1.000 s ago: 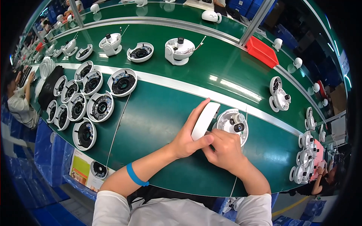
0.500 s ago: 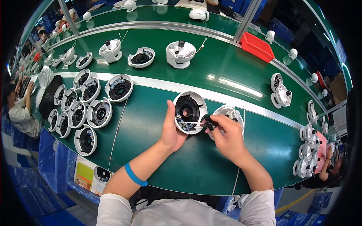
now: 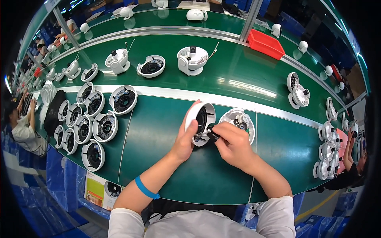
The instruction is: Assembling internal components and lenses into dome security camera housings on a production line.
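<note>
My left hand [image 3: 183, 142] grips a round white camera housing [image 3: 211, 112] by its left side, thumb over the near rim. A black ring and a circuit board sit inside the housing, its open face tilted to the right. At its lower right edge, my right hand [image 3: 237, 147] pinches a small black part [image 3: 212, 136] between thumb and fingers. The part is mostly covered by the fingers, so its kind cannot be made out. Just behind my right hand lies an open white camera body [image 3: 251, 126] with a lens and a white motor-like piece, partly hidden by the hand.
Several white housings with black rings [image 3: 105, 127] lie on the left of the green table [image 3: 166, 115]. Beyond a metal strip, a green belt [image 3: 238, 65] carries partly built cameras [image 3: 192, 59] and a red tray [image 3: 266, 44]. More cameras [image 3: 327, 146] stand right; people sit at both sides.
The housing has turned, its open face swinging from me toward the right. My right hand has brought the black part against the housing's lower edge. The whole view has shifted slightly.
</note>
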Demonstrator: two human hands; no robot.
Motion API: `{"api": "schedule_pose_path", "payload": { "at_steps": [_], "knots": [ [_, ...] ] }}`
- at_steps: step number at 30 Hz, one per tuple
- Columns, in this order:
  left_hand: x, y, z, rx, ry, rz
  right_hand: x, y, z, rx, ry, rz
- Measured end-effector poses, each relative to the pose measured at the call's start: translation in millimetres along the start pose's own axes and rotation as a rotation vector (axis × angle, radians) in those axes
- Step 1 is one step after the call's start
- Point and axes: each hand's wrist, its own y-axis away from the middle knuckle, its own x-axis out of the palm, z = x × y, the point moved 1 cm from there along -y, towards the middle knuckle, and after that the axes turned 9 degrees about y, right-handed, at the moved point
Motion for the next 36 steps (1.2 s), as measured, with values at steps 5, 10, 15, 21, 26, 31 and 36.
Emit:
{"api": "schedule_pose_path", "payload": {
  "at_steps": [5,10,15,21,26,31,36],
  "knots": [
    [-12,11,-28,-0.051,-0.079,0.097,15,-11,24,0.119,-0.045,0.018],
    [-32,11,-41,-0.054,-0.1,0.137,29,-27,34,0.505,-0.316,-0.078],
    [-58,13,-51,-0.11,0.041,0.1,54,-39,34,0.18,-0.02,0.059],
    [-77,27,-88,-0.081,-0.012,0.137,83,-60,77,-0.085,0.223,0.146],
    [-38,100,-131,-0.043,-0.096,0.115,72,-34,159,-0.158,0.318,0.136],
    [-46,112,-160,-0.036,-0.096,0.152,84,-42,190,-0.18,0.387,0.082],
    [-65,127,-183,-0.024,-0.144,0.158,107,-52,215,-0.25,0.428,0.053]
  ]
}}
